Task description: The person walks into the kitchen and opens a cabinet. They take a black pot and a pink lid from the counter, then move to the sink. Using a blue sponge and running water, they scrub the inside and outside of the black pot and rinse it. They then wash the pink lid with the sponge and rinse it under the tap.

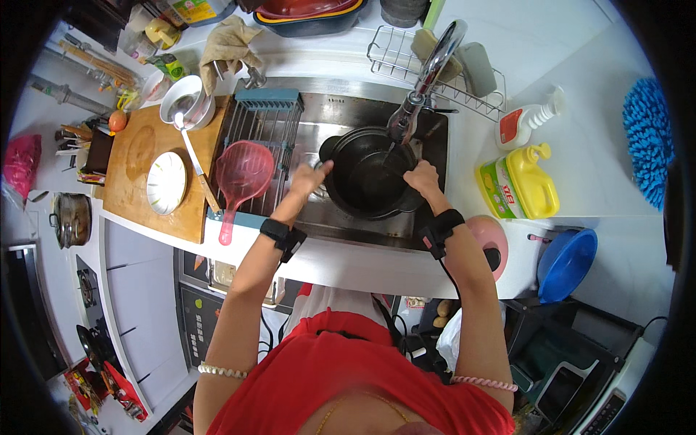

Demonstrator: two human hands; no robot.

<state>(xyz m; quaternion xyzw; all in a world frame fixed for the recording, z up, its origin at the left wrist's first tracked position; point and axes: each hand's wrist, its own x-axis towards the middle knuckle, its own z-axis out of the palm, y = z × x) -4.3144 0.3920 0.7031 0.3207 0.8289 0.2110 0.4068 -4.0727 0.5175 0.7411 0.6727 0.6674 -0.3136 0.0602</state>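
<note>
A black cooking pot [372, 182] stands in the stainless steel sink [348, 228] under the chrome faucet [429, 70], whose lower end reaches over the pot's back rim. My left hand [310, 178] is by the pot's left side, near its handle; whether it grips there I cannot tell. At the pot's right side, my right hand [422, 178] has its fingers curled at the rim, partly hiding the handle. Left of the pot, a pink plastic ladle-shaped scoop [244, 171] lies on the dish rack [266, 109] over the sink.
A wooden cutting board [125, 179] at left bears a white plate [166, 183], bowls [187, 103] and a long-handled ladle [191, 155]. Right of the sink are a yellow detergent jug [519, 182], a spray bottle [524, 125] and a pink lid [486, 234]. A wire rack [389, 51] stands behind.
</note>
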